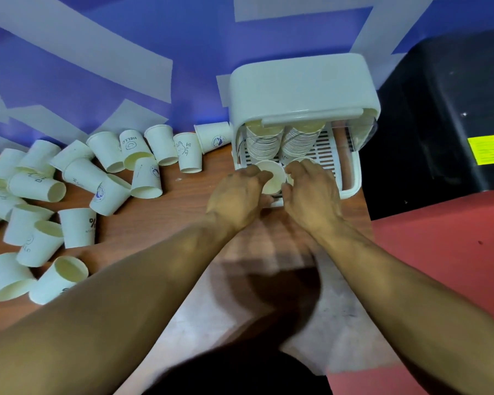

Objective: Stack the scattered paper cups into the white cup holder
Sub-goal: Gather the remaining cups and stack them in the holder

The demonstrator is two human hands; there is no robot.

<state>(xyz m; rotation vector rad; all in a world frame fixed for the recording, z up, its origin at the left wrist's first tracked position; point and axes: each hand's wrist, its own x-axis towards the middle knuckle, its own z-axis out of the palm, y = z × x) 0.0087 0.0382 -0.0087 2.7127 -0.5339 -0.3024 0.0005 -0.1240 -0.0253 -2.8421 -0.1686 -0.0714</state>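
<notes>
The white cup holder (300, 86) stands at the table's far right, its open front facing me. Two tall stacks of nested paper cups fill it, a left stack (264, 143) and a right stack (303, 142). My left hand (237, 195) grips the open-mouthed cup (273, 178) at the near end of the left stack. My right hand (311, 192) curls round the near end of the right stack, whose cup rim (307, 160) barely shows past my fingers. Several loose paper cups (77, 195) lie scattered over the table's left half.
The holder's slatted tray (351, 178) juts forward near the table's right edge. A black box (445, 115) with a yellow label stands right of the holder. A blue and white wall (97, 67) runs behind the wooden table (183, 195). Red floor (439, 252) lies to the right.
</notes>
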